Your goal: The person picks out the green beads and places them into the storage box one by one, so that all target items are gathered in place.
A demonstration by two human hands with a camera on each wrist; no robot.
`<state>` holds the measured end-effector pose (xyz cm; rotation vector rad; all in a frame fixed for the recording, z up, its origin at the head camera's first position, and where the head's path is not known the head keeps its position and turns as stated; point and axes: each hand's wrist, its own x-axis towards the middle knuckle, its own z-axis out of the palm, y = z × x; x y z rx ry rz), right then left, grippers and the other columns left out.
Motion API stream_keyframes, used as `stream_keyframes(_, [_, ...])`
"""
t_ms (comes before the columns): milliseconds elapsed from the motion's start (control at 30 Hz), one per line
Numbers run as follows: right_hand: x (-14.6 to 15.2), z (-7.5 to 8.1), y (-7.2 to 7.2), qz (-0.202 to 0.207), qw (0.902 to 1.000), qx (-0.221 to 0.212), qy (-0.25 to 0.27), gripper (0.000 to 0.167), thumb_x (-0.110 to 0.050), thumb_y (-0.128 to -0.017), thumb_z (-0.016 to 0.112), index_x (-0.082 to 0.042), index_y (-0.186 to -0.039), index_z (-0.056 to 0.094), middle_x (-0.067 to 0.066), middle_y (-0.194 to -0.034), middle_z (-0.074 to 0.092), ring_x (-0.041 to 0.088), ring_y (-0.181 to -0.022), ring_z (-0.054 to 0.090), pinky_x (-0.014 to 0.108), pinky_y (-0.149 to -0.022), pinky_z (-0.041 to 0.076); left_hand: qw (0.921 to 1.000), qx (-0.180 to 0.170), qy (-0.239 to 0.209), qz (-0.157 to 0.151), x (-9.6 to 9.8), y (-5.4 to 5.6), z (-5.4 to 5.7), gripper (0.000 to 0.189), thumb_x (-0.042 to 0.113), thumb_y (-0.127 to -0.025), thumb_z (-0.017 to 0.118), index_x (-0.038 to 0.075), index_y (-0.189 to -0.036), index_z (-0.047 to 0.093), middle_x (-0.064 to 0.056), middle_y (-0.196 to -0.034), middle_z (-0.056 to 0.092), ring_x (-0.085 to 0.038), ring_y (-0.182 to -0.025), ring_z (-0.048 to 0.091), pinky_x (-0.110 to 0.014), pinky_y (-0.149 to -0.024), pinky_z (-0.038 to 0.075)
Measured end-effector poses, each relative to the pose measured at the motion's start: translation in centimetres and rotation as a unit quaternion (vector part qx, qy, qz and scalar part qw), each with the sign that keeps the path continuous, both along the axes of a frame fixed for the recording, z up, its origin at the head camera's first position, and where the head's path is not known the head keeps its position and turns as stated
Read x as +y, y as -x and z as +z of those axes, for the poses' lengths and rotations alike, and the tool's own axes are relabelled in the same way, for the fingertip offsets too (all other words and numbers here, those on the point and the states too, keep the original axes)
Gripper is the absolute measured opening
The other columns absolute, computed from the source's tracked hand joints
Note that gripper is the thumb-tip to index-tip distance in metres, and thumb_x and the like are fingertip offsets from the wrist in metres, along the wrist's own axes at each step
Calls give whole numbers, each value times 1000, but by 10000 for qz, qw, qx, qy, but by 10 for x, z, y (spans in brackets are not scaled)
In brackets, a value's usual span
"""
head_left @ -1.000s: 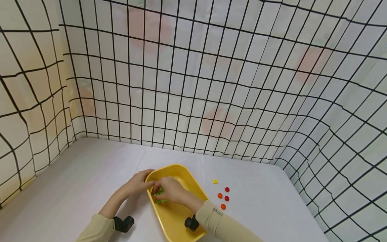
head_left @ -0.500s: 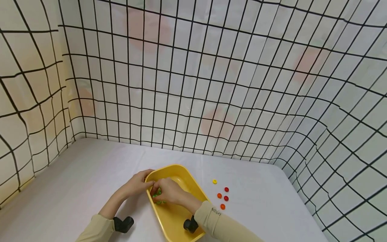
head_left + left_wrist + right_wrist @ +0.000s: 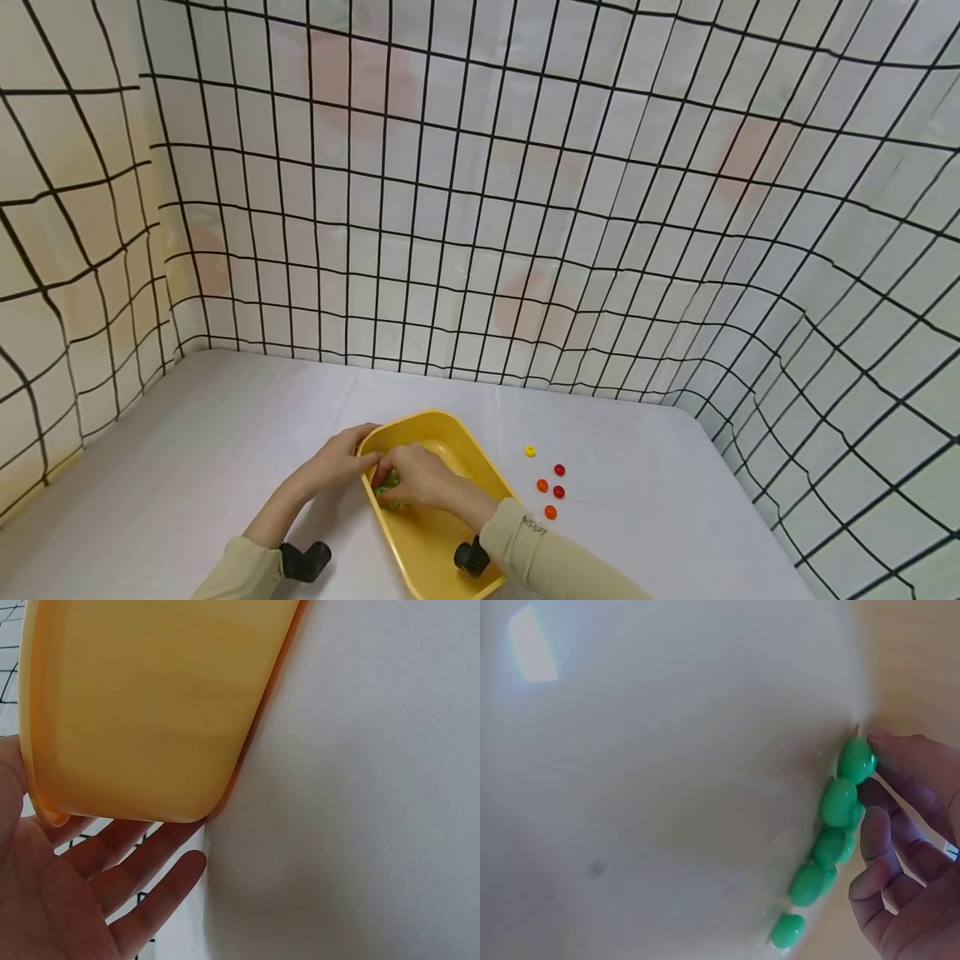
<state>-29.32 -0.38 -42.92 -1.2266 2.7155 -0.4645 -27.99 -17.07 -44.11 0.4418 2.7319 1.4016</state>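
Note:
A yellow plastic tub (image 3: 442, 542) stands on the white tabletop, slightly angled. My left hand (image 3: 336, 460) holds its far left corner, thumb over the rim; in the left wrist view the fingers (image 3: 142, 870) of that hand lie along the outer wall. Inside the tub, my right hand (image 3: 416, 477) reaches down to several green beads (image 3: 392, 492). From the right wrist, those glossy oval beads (image 3: 829, 844) form a row along the tub's wall. Thumb and forefinger of my right hand (image 3: 911, 847) pinch the bead at the row's upper end, its contact partly hidden.
To the right of the tub lie a yellow bead (image 3: 530, 451), red beads (image 3: 559, 470) and orange beads (image 3: 551, 512). A black grid net (image 3: 465, 250) before a pale sheet encloses the table's back and sides. Black wrist cameras (image 3: 305, 562) sit at both cuffs.
The right fingers have closed in on the green beads, which now lie nearer the tub's left wall. My left hand keeps its place. The head view has tilted slightly.

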Motion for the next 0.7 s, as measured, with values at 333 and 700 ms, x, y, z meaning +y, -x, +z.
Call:
stream_keyframes(333, [8, 14, 0, -262, 9990, 376, 12, 10, -20, -83, 69, -19, -91, 75, -10, -92, 71, 7, -85, 60, 13, -67, 44, 9956, 414, 768, 332, 2, -4, 6, 54, 11, -85, 63, 0, -134, 45, -23, -119, 60, -29, -98, 60, -48, -85, 49])
stream_keyframes(700, [32, 38, 9, -468, 9910, 1253, 101, 15, -28, -86, 67, -20, -99, 70, -6, -102, 63, 11, -96, 54, 31, -93, 43, 9641, 1430, 2077, 830, 5, -8, 23, 62, 37, -88, 61, 4, -138, 45, -25, -132, 51, -45, -123, 45, -64, -99, 33])
